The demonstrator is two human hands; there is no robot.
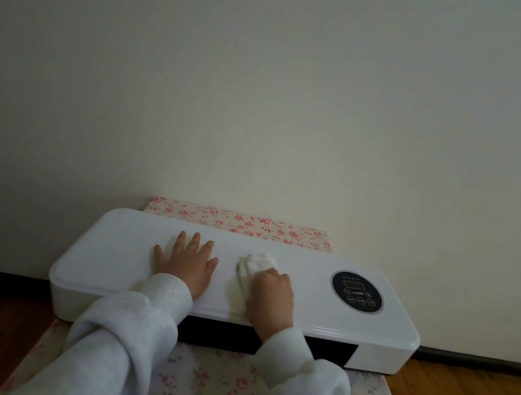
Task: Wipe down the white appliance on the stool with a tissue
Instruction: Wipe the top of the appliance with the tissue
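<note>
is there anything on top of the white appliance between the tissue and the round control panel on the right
Nothing visible. The tissue, under the right hand, has bare white top between it and the control panel of the appliance. The left hand lies flat on the other side.

On the white appliance (308,275), signs are carried only by the round black control panel (357,291) near its right end. A minus sign (346,291) and a plus sign (368,294) are seen below a blank rectangular display (354,285). The marks on the three round buttons (361,300) beneath and the small row above the display are too small to be read.
</note>
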